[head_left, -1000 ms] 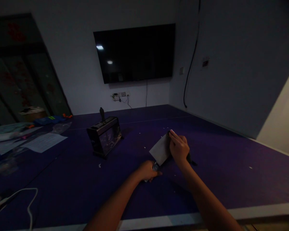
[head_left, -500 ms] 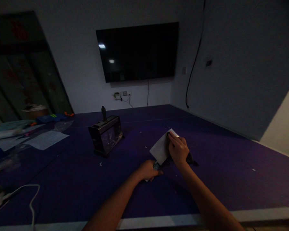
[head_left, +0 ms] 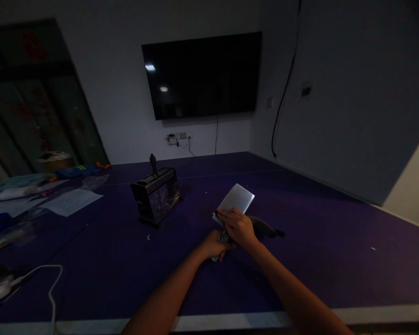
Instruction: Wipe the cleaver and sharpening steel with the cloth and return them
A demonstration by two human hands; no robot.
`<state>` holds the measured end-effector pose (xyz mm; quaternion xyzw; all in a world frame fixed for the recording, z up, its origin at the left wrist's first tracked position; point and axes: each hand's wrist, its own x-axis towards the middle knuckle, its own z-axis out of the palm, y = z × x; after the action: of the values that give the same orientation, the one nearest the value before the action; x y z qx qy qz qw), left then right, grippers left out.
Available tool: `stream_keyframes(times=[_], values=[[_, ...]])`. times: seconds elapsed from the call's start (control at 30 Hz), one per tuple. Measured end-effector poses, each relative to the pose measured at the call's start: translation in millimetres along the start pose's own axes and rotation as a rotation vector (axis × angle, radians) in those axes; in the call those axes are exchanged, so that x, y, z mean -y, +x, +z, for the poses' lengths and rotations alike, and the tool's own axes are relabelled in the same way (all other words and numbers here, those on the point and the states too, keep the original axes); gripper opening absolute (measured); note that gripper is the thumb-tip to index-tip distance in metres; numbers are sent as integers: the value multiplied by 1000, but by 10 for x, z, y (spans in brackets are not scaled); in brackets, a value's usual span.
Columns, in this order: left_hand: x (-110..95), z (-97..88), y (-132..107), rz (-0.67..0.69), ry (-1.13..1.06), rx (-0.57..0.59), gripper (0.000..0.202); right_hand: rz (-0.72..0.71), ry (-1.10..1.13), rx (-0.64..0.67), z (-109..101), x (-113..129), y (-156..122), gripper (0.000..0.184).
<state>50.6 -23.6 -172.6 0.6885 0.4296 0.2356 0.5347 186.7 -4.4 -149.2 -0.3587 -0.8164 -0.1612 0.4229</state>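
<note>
A wide, flat, pale rectangular piece (head_left: pixel 236 199), shaped like a cleaver blade, stands tilted above the table. At its lower end, my left hand (head_left: pixel 213 244) is closed around a grey patterned thing (head_left: pixel 225 237), mostly hidden by the fingers. My right hand (head_left: pixel 238 226) presses across the lower part of the pale piece, fingers closed together; a small dark thing (head_left: pixel 217 213) shows at the fingertips, too dim to name. Behind my right wrist lies a dark elongated thing (head_left: pixel 265 228) with a narrow end. Left of my hands stands a black knife block (head_left: pixel 157 195) with one black handle (head_left: pixel 153 164) rising from it.
The purple tabletop (head_left: pixel 317 242) has white scraps (head_left: pixel 148 237) on it. Papers (head_left: pixel 73 201), plastic wrapping and cloth lie to the left. A white cable (head_left: pixel 52 288) runs near the front left edge. A dark television (head_left: pixel 202 77) hangs on the wall.
My right hand has slid left and down over the pale piece, uncovering its upper part. The left hand keeps its grip. The view has shifted slightly.
</note>
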Motion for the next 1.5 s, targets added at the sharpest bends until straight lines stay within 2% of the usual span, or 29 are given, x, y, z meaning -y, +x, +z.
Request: stream_keyframes(times=[0.13,0.37,0.6,0.8,0.97,1.13,1.33,1.5], values=[[6,-10,1,44,-58,0,41,-35,58,62,35,11,-6,39],[-1,-42,-15,3,-130,-68,47,-53,80,167,24,28,8,42],[18,-59,-18,-2,-186,-98,48,-9,59,130,-7,-55,11,36],[24,-37,-23,-22,-166,-81,41,119,-38,-11,-54,-215,-2,35],[-12,-41,-31,-43,-69,0,39,310,-170,-203,-137,-398,-24,35],[-40,-43,-41,-32,65,79,36,417,-250,-332,-221,-532,-58,34],[-48,-26,-43,-39,262,66,26,435,-314,-497,-291,-604,-81,36],[-66,3,-64,-56,281,10,26,410,-322,-482,-298,-589,-75,35]])
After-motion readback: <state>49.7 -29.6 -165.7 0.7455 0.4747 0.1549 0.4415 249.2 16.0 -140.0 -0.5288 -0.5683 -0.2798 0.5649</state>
